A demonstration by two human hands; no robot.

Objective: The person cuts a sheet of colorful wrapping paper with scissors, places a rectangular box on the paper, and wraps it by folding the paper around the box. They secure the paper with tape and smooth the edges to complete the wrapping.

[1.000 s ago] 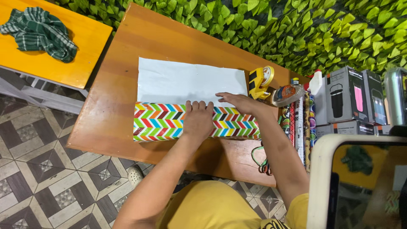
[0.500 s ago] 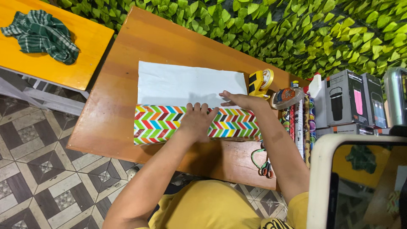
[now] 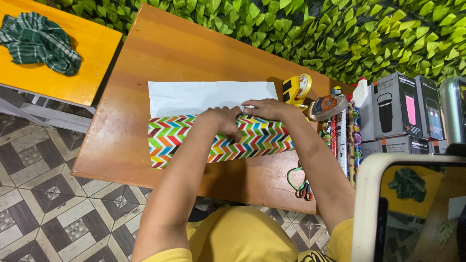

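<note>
A long box half covered in bright zigzag wrapping paper (image 3: 179, 138) lies across the brown wooden table (image 3: 170, 53). The paper's white underside (image 3: 194, 97) spreads flat behind it. My left hand (image 3: 222, 119) curls over the box's far top edge, fingers bent down onto the paper. My right hand (image 3: 264, 108) rests just to its right on the same edge, pressing the paper where the white side meets the pattern. Both hands touch the paper and almost meet.
A yellow tape dispenser (image 3: 297, 90) and a second tape roll (image 3: 329, 107) sit right of the box. Wrapping-paper rolls (image 3: 345, 140), grey cartons (image 3: 398, 104) and green-handled scissors (image 3: 298, 187) lie further right. A green checked cloth (image 3: 39, 41) lies on a yellow bench at left. A phone on a stand (image 3: 412, 208) fills the lower right.
The box and paper have rolled away from me, so less white paper shows. My left hand went from flat on the box to curled over its far edge; my right hand slid closer to it.
</note>
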